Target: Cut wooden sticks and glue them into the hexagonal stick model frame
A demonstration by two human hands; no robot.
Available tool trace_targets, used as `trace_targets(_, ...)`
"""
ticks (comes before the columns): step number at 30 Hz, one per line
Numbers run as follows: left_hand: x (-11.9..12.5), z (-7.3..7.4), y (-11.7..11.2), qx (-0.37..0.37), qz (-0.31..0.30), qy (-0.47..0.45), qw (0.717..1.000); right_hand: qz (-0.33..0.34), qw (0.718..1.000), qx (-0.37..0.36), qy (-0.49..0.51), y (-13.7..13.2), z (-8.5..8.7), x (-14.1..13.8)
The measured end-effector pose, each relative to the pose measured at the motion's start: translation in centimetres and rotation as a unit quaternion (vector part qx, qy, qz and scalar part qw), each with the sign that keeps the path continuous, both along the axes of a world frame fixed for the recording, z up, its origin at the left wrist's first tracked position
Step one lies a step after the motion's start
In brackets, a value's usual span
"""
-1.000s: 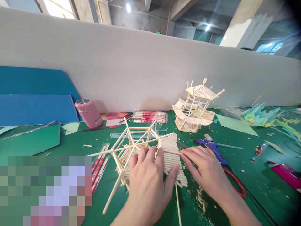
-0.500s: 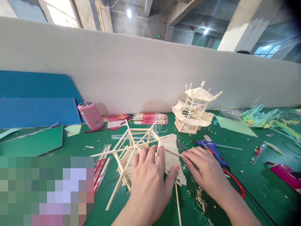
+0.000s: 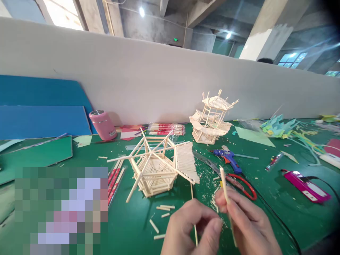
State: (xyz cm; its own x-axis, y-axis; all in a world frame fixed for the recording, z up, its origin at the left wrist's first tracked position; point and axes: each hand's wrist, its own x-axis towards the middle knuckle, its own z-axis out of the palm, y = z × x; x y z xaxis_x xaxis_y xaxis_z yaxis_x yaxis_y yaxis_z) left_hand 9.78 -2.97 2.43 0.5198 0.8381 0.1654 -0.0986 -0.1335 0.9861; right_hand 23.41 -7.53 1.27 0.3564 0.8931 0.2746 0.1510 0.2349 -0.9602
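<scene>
My right hand [image 3: 252, 219] pinches a thin wooden stick [image 3: 224, 182], upright and slightly tilted, in front of me. Beside it, my left hand [image 3: 191, 226] is curled with thumb and fingertips together; anything in them is hidden. A long stick [image 3: 192, 193] lies on the table, passing behind my left hand. Beyond my hands stands a stick-built model frame [image 3: 156, 173] with crossed beams on top and a slatted roof panel [image 3: 187, 161] on its right side. Several cut stick pieces [image 3: 153, 226] lie left of my left hand.
A finished-looking stick pavilion [image 3: 211, 124] stands at the back. To the right are scissors [image 3: 243, 184], a blue glue gun [image 3: 227, 159] with a cord, and a magenta device [image 3: 305, 186]. Packed sticks [image 3: 166, 129] and a pink tumbler [image 3: 103, 125] are along the back.
Both hands have left the model's roof panel and come down towards me. The right hand now holds the stick upright, away from the model. The view has shifted slightly right.
</scene>
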Motion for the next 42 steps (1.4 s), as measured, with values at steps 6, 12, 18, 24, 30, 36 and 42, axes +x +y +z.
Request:
trace_targets(6, -0.7, 0.5, -0.9, -0.301, -0.044, -0.093, 0.948, 0.054, 0.977, 0.003, 0.208, -1.1, -0.6, -3.9)
trace_targets(12, -2.8, 0.1, -2.2, -0.367, -0.027, -0.155, 0.917, 0.078, 0.960, 0.003, 0.268, -1.2, -1.5, -6.4)
trace_targets(18, -4.4, 0.1, -2.7, -0.417, -0.036, -0.232, 0.878, 0.080, 0.951, -0.034, 0.298, -1.3, -3.0, -8.5)
trace_targets(24, -5.2, 0.4, -2.4, -0.425, -0.047, -0.240, 0.872, 0.108, 0.950, -0.052, 0.288, -1.1, -2.5, -9.1)
trace_targets(30, -5.6, 0.2, -2.4, -0.427, -0.043, -0.229, 0.874, 0.129, 0.959, -0.034, 0.252, -0.9, -2.4, -9.2)
trace_targets(36, -6.5, 0.2, -2.3, -0.397, -0.005, -0.189, 0.898, 0.037, 0.996, -0.035, 0.075, -1.1, -2.9, -6.8)
trace_targets(42, -9.8, 0.1, -1.1, -0.179, 0.098, -0.017, 0.979, -0.198, 0.936, -0.120, -0.264, -2.4, -4.2, 1.5)
